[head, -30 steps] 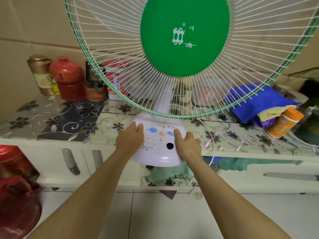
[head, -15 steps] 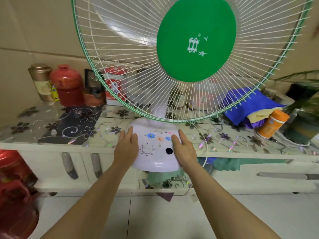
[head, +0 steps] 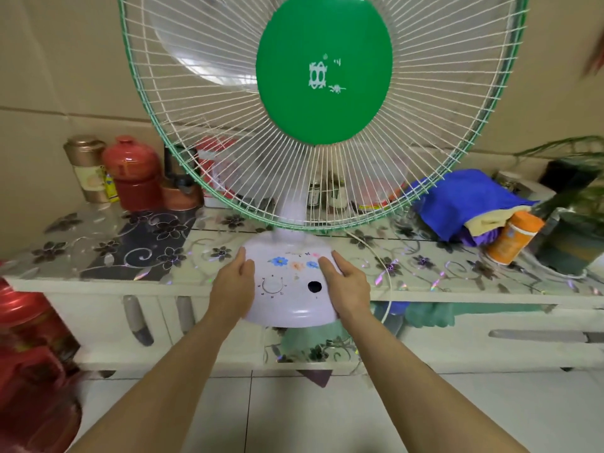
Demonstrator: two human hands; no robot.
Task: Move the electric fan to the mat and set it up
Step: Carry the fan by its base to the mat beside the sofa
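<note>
The electric fan (head: 323, 70) has a white wire cage with a green rim, a green centre disc and a pale lilac base (head: 291, 305) printed with flowers. The base juts out over the front edge of a floral-covered cabinet top (head: 98, 253). My left hand (head: 232, 289) grips the left side of the base and my right hand (head: 346, 286) grips the right side, thumbs on top. A white cord (head: 385, 282) runs off the base to the right. No mat is in view.
Behind the fan stand a gold tin (head: 86, 168), a red jar (head: 134, 173) and a copper pot (head: 181, 194). At right lie blue cloths (head: 464, 201), an orange bottle (head: 513, 237) and a dark plant pot (head: 575, 237). Red containers (head: 29, 354) stand on the floor at left.
The fan has come forward, with its base now hanging further over the cabinet edge. Both hands have stayed on the sides of the base.
</note>
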